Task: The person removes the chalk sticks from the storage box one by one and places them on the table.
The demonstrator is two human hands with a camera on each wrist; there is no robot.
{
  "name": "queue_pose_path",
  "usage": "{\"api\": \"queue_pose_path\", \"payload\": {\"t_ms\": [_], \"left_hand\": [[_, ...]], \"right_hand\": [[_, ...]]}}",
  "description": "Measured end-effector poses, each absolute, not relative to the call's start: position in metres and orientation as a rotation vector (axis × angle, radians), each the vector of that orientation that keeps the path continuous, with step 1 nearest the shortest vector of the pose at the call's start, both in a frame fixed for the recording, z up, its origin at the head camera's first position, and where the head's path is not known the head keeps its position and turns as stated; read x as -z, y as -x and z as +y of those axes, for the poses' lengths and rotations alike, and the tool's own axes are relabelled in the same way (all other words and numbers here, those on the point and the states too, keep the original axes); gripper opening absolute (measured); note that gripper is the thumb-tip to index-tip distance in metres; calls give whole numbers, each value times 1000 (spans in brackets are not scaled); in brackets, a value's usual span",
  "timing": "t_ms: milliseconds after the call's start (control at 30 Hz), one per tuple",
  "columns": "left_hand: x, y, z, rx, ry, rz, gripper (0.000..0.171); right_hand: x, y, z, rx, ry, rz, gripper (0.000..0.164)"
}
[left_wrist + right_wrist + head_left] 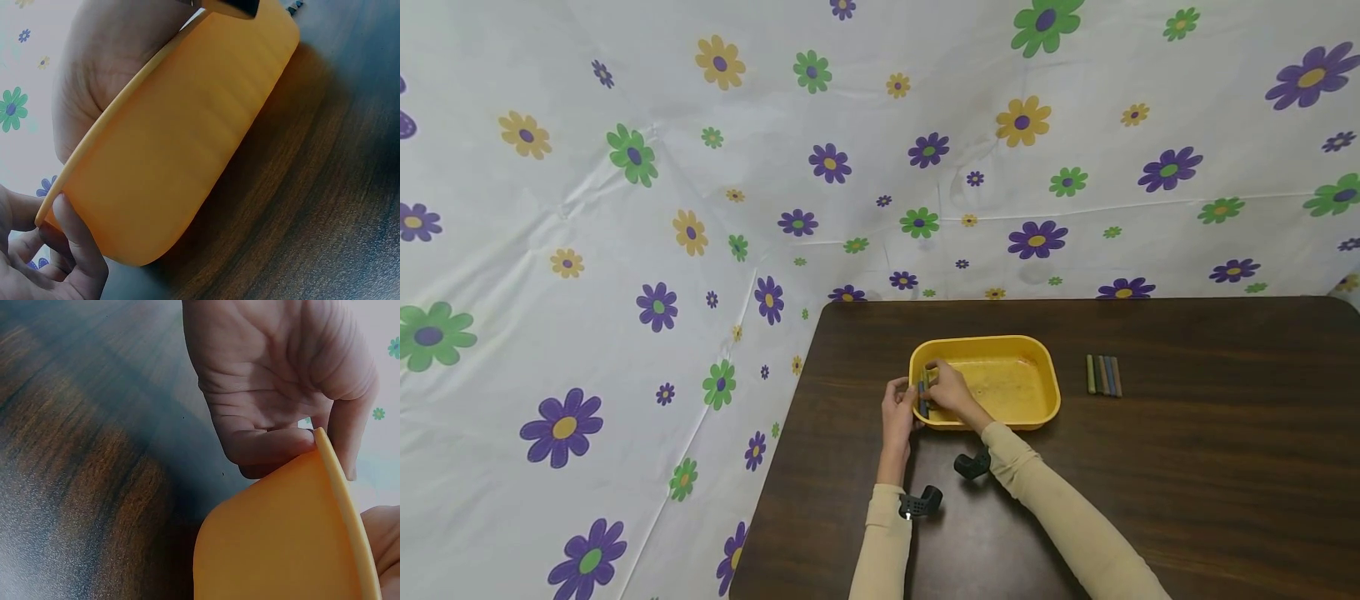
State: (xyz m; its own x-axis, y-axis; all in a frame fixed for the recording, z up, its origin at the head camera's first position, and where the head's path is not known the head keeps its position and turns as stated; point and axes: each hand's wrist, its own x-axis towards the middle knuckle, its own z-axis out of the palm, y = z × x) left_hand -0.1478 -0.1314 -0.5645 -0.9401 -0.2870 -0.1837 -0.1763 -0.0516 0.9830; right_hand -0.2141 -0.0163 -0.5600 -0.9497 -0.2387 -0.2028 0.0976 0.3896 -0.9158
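A yellow plastic tray [1011, 400] stands on the dark wooden table. My left hand [898, 417] grips its left rim, thumb inside and fingers outside; the left wrist view shows these fingers [78, 240] pinching the rim close up. Over the tray's left end, my right hand [951, 389] reaches in and pinches a yellow-green chalk-like stick [926, 378]. Beside that lies a blue stick [921, 398] along the inner wall. Behind the wall in the left wrist view, the right hand [119, 56] shows only in part, its fingertips hidden.
Right of the tray, several similar sticks [1104, 375] in green, brown and blue lie side by side on the table [1225, 433]. A white flowered cloth [865, 125] hangs behind and to the left. Black wrist cameras [921, 502] are worn on both forearms.
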Motion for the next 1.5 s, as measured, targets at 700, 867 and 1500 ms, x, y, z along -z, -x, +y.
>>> {"api": "queue_pose_path", "payload": {"t_ms": [700, 867, 1500], "left_hand": [[565, 148, -129, 2149, -520, -2121, 35], [565, 149, -130, 2148, -535, -2123, 32], [521, 133, -124, 2179, -517, -2122, 34]], "right_hand": [[558, 217, -1, 1729, 107, 2256, 53], [552, 220, 14, 1794, 100, 2229, 54], [529, 222, 85, 1972, 139, 2020, 60]]}}
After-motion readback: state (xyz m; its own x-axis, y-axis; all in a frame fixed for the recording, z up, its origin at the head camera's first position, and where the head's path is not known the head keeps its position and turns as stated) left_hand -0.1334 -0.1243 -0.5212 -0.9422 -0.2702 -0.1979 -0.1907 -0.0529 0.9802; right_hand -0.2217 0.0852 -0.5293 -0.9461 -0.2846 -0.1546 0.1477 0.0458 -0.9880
